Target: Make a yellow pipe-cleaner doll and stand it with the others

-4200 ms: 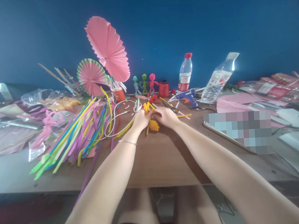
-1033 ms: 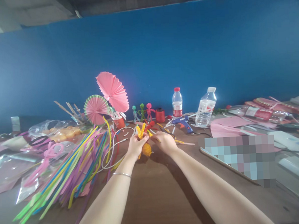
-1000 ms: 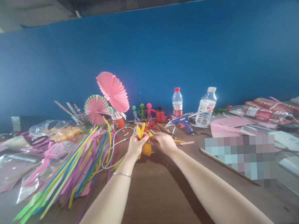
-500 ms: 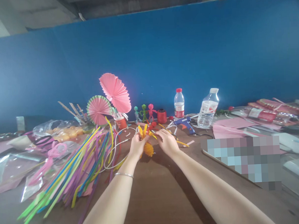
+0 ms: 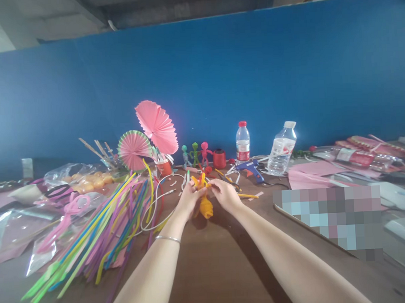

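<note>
Above the brown table, my left hand (image 5: 190, 198) grips a yellow-orange pipe-cleaner figure (image 5: 206, 207) by its upper part. Its rounded, coiled end hangs below my fingers, and short yellow limbs stick up above them. My right hand (image 5: 225, 196) is closed in a pinch at the figure's right side, on what looks like one of its limbs; the fingertips hide the exact spot. Just behind the hands stand three small pipe-cleaner figures, one teal (image 5: 185, 156), one green (image 5: 196, 154) and one pink (image 5: 205, 153), beside a red spool (image 5: 219, 158).
Left of my arm lies a spread of coloured pipe cleaners (image 5: 91, 238) with a white cable (image 5: 145, 222). Paper fans (image 5: 157, 126) stand in a cup (image 5: 163, 167). To the right are a blue glue gun (image 5: 253, 169), two bottles (image 5: 243, 142) and pink paper (image 5: 312, 170).
The yellow figure has turned a little, its coiled end swinging slightly right and down. My right fingers have shifted in closer against its side.
</note>
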`<action>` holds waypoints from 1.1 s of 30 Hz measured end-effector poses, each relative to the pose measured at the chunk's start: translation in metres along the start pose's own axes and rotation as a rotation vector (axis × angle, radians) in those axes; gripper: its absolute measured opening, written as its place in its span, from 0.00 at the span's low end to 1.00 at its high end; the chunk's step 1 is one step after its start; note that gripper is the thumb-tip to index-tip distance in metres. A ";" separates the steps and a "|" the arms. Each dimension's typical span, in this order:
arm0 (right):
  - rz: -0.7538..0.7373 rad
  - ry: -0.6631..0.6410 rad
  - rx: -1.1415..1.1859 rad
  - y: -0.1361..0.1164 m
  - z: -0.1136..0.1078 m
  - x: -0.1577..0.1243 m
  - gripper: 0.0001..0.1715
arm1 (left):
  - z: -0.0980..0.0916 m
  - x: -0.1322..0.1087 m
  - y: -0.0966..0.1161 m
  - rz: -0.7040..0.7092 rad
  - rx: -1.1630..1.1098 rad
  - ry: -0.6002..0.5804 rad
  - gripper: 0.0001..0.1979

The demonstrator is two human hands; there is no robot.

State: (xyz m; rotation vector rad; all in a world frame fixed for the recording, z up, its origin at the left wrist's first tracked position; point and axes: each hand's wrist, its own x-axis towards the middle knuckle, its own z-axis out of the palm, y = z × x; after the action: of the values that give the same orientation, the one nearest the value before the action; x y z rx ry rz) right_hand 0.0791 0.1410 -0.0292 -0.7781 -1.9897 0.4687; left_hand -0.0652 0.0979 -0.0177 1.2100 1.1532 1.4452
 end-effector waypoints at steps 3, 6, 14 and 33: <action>0.001 0.024 -0.112 -0.002 -0.001 0.001 0.08 | 0.002 -0.003 0.007 0.322 0.425 0.149 0.21; 0.010 0.017 -0.220 -0.004 -0.003 0.000 0.08 | 0.006 -0.011 0.015 0.594 0.867 0.196 0.07; -0.025 0.010 -0.329 -0.007 -0.002 -0.001 0.08 | 0.004 -0.007 0.010 0.707 1.051 0.111 0.09; -0.046 0.123 -0.375 -0.010 -0.005 -0.002 0.08 | 0.001 0.002 0.003 0.160 0.509 0.268 0.08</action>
State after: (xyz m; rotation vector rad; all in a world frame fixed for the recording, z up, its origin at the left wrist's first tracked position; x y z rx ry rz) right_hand 0.0812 0.1319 -0.0216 -0.9625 -1.9989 0.0150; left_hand -0.0650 0.0995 -0.0139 1.5099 1.7134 1.5145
